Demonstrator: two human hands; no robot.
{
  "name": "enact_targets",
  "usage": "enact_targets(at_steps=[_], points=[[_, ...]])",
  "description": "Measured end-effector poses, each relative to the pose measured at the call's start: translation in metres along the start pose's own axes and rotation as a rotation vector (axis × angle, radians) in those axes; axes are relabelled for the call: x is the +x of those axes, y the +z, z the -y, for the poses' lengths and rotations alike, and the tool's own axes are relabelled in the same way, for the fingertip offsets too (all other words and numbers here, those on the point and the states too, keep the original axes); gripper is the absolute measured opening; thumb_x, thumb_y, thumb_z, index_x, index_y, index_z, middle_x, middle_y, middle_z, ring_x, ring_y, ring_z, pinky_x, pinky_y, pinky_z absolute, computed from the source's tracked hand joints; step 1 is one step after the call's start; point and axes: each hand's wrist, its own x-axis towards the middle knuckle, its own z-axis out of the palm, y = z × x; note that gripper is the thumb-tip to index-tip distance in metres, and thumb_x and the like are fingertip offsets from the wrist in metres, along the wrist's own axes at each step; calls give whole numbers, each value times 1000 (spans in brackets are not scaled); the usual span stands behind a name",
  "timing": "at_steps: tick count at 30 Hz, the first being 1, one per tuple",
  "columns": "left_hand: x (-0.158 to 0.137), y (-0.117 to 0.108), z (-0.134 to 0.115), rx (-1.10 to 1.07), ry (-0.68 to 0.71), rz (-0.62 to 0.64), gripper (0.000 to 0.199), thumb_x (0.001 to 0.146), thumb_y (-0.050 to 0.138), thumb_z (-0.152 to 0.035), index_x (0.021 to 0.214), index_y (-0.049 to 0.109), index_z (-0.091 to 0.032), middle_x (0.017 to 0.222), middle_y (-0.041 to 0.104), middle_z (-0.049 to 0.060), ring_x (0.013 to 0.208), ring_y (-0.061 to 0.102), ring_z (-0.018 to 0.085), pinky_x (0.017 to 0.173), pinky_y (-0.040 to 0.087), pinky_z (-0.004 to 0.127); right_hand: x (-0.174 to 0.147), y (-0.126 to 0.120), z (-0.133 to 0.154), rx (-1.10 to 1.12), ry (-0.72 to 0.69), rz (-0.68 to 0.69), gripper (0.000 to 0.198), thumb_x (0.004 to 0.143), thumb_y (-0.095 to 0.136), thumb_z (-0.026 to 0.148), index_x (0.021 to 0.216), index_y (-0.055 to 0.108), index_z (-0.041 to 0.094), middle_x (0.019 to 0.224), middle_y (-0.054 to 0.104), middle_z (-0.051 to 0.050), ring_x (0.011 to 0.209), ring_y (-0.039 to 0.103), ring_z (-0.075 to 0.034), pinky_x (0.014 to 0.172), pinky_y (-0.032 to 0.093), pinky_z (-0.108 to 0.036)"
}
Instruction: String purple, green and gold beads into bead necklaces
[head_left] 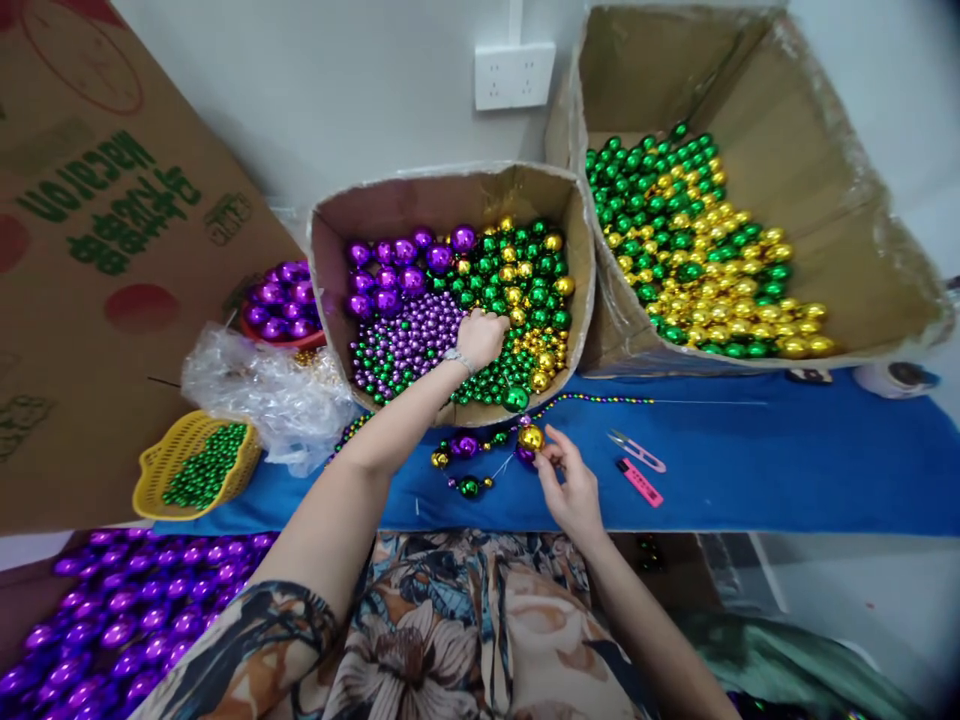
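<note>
My left hand (482, 338) reaches into the middle cardboard box (322, 250), fingers curled down among the beads. Small purple beads (431, 325) lie left of it, and green and gold ones (536, 350) to its right. Whatever its fingertips grip is hidden. Below the box, my right hand (571, 482) is closed with thumb and fingers at a large gold bead (531, 438) on a bead strand. The strand's loop, with a purple bead (466, 445) and a green bead (469, 487), rests on the blue cloth (720, 470).
A string of tiny beads (600, 398) trails rightward along the cloth. Pink thread snips (637, 452) and a pink box cutter (640, 484) lie at right. A larger carton (862, 230) holds green and gold beads. At left are a yellow basket (146, 490) and clear plastic (255, 390).
</note>
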Motion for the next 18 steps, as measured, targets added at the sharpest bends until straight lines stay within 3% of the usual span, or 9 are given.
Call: enact_targets(at_steps=[3,5,7,11,18], points=[[-22,-11,-8,-615,-126,-31,8,76,71,-19,84,69,-18,80,67,5,80,62,19,82,48,38,-1,-2,2,-2,3,1,41,94,49,28,134,47,20,87,65,-1,79,64,-12,80,53,-25],[-44,-19,-15,-1033,-241,35,19,77,73,-28,94,69,-19,84,68,3,77,65,15,78,52,34,-1,-4,3,-5,13,7,41,94,49,28,134,47,20,87,65,0,78,64,-12,80,53,-25],[-66,-27,-23,-1281,-342,96,26,74,77,-29,96,69,-18,87,70,4,80,68,15,80,54,32,-1,-5,5,-8,15,11,41,95,49,28,134,47,20,85,65,0,77,63,-12,79,53,-25],[-95,-37,-32,-1414,-439,96,27,73,79,-27,96,71,-15,92,73,7,85,70,15,84,56,29,1,-5,10,-6,-20,31,39,95,48,28,133,48,19,84,64,0,76,63,-12,79,53,-25],[-108,-40,-34,-1459,-488,52,26,71,80,-25,93,70,-13,89,73,6,83,71,15,80,57,27,0,-4,12,-13,-33,62,39,95,48,28,134,48,21,86,65,-1,79,64,-13,82,53,-26]])
